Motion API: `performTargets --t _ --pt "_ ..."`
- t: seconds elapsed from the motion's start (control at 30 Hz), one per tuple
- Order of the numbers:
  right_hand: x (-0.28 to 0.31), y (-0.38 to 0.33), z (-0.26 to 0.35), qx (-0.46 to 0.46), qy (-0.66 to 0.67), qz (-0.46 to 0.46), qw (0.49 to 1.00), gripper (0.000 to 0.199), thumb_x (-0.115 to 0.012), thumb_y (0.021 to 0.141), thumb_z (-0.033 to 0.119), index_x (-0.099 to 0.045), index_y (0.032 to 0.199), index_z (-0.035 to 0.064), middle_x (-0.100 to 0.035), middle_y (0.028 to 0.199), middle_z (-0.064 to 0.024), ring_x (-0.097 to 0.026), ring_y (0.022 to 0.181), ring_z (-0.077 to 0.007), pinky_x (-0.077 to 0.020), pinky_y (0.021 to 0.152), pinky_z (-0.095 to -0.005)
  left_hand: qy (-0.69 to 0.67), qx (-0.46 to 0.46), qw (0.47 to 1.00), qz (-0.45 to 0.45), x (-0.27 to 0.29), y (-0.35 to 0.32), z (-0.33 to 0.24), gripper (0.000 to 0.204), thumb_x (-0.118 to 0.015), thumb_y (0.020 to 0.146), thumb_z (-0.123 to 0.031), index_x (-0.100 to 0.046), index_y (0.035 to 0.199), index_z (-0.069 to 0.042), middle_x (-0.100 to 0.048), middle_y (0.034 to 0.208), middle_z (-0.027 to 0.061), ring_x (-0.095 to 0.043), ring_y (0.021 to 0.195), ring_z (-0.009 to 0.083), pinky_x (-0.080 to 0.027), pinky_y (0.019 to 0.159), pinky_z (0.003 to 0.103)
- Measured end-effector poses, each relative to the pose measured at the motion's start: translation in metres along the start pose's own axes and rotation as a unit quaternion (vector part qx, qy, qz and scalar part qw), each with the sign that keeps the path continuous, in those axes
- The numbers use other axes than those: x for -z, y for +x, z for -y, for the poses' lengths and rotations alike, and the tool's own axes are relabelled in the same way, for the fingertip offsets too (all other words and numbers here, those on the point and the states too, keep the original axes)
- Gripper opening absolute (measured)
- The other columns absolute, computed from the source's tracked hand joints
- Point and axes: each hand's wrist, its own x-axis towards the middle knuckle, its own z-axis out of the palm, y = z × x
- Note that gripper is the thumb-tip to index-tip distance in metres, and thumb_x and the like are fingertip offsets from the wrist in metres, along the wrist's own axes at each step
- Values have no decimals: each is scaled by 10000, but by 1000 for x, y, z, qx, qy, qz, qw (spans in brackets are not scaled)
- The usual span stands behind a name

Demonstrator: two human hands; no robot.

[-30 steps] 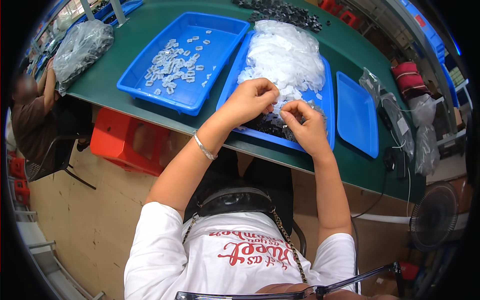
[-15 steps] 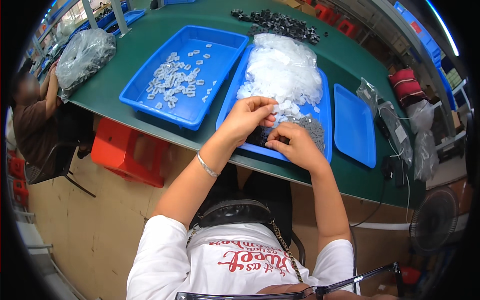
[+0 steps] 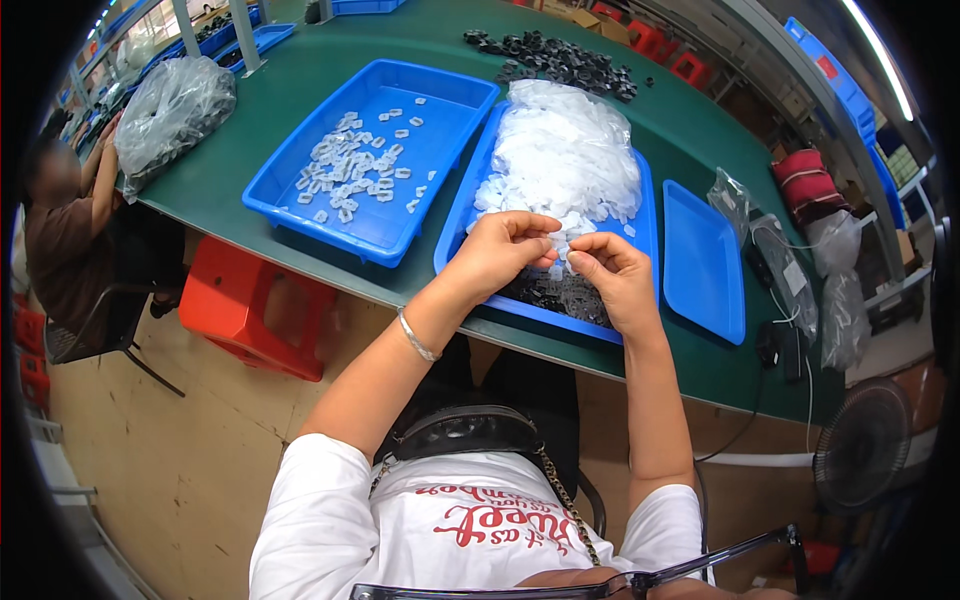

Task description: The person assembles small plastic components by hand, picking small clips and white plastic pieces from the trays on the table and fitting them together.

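My left hand and my right hand meet over the near part of a blue tray, their fingertips pinched close together. Between them shows a small whitish plastic piece; the left fingers are closed on it. Whatever the right thumb and forefinger pinch is too small to make out. Behind the hands, a clear bag of white plastic pieces fills the tray, with loose ones spilling from it. Small dark pieces and grey pieces lie at the tray's near end, partly covered by my hands.
To the left, another blue tray holds many scattered translucent pieces. A shallow blue tray lies on the right, beside cables and a power strip. Black parts are heaped farther back. A person sits at far left.
My right hand has risen from the dark and grey pieces to meet my left fingertips. The left hand has shifted slightly right and nearer. The view has tilted a little.
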Motion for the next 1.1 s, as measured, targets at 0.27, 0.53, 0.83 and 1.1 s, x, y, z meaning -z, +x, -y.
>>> performTargets --t 0.27,0.53,0.83,1.1 --pt "-1 3 0 17 -15 -7 1000 77 -690 855 15 -666 926 -5 -659 855 -4 -591 775 -49 -479 707 -197 -9 -19 1000 -13 -2 -2 0 211 -588 897 -18 -597 1081 85 -647 958 124 -679 845 165 -567 740 250" --pt "-6 3 -1 31 -31 7 999 77 -637 899 28 -649 965 -10 -651 879 -4 -580 803 -52 -470 724 -207 10 -20 1000 -5 -1 -1 1 244 -559 926 -38 -599 1137 77 -653 1005 129 -682 890 177 -565 785 253" --pt "-12 6 -2 74 -82 -6 994 107 -621 897 22 -602 1000 -1 -627 885 -9 -566 796 -73 -475 734 -227 95 -79 992 -11 -1 0 6 227 -577 921 -34 -635 1128 42 -649 1034 80 -642 846 119 -533 776 237" --pt "-21 3 7 171 -255 -29 951 188 -629 852 -8 -561 1027 6 -627 838 -99 -613 747 -167 -502 706 -282 84 -114 990 -6 0 1 8 262 -594 895 -4 -623 1152 36 -628 969 69 -635 840 130 -525 786 252"
